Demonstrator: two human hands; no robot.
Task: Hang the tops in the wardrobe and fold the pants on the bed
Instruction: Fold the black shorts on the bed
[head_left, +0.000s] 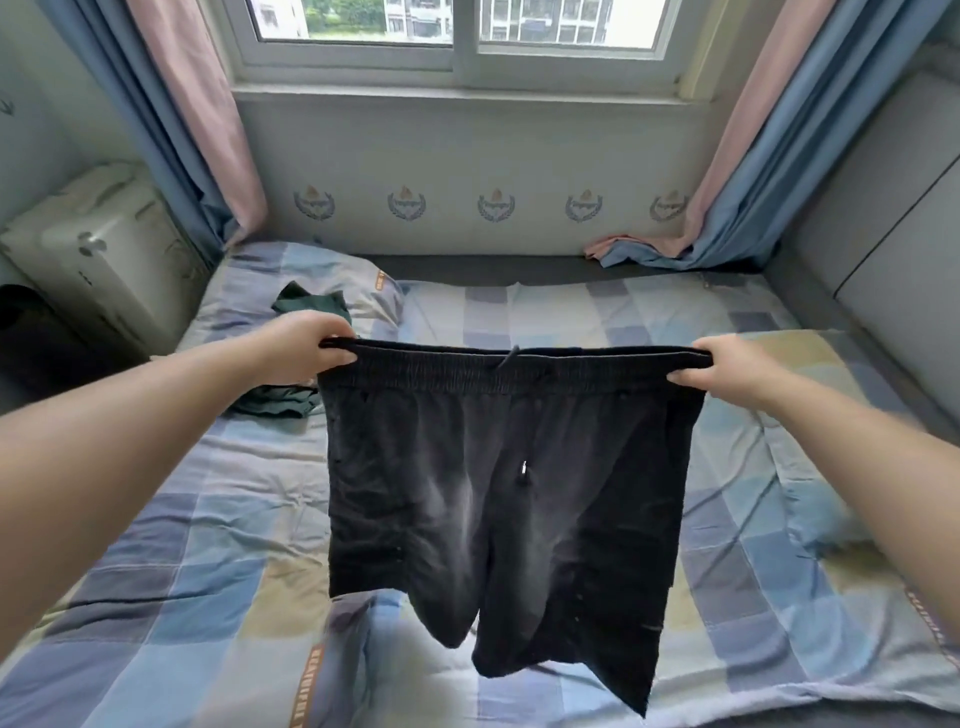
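black shorts (498, 483) hung over the bed (208, 571); left hand (301, 351) at 9 o'clock and right hand (727, 366) at 3 pinched the waistband.

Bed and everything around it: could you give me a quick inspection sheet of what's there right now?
Surface: bed with a checked blue, grey and yellow cover, wrinkled.
Job's things: black shorts held up spread above the bed by the waistband; dark green garment lying on the bed near the pillow.
Clutter: pink and blue cloth bunched at the bed's far edge.
Grips: left hand and right hand each pinch one end of the waistband.
Cables: nothing seen.
Surroundings: window, pink and blue curtains on both sides, white case at left.
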